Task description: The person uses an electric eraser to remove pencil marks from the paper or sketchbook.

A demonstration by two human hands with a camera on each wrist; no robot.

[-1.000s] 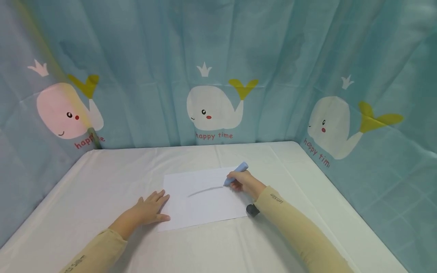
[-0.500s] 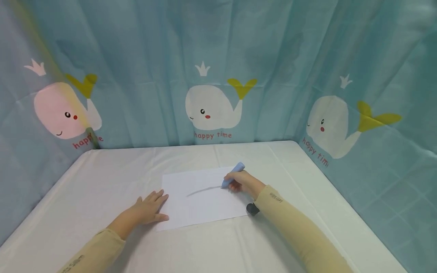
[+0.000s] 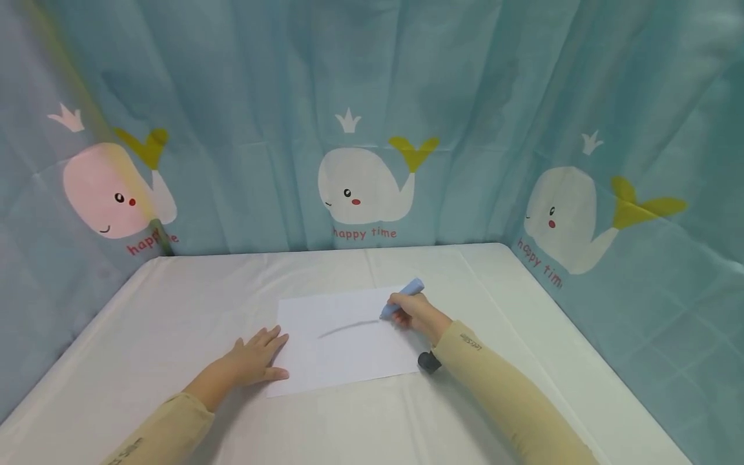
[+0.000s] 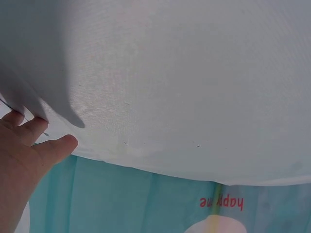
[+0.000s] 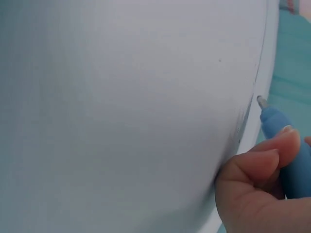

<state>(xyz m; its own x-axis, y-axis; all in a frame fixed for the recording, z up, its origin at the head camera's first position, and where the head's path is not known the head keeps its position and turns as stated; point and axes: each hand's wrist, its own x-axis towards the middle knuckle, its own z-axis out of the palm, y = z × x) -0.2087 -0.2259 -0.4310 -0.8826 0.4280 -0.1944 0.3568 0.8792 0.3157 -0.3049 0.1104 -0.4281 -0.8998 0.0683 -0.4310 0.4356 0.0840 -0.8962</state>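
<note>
My right hand (image 3: 416,312) pinches a light-blue marker (image 3: 401,301) between thumb and fingers. The marker leans, its tip right at the right end of a thin dark curved line (image 3: 349,327) on a white sheet of paper (image 3: 343,361). In the right wrist view the marker (image 5: 274,125) shows a narrow greyish tip. At the sheet's left edge lies my left hand (image 3: 256,356), palm down with fingers spread, its fingertips reaching over the paper. The left wrist view shows part of this left hand (image 4: 24,155), fingers extended against the white surface.
A small black round object (image 3: 429,361) lies at the sheet's lower right corner, partly hidden by my right sleeve (image 3: 494,384). The sheet rests on a white-covered table (image 3: 192,290). Blue curtains (image 3: 256,129) with whale prints stand around its back and sides.
The marker shifts slightly left, then back right to about where it was one second ago. The drawn line looks the same, and my left hand stays in place.
</note>
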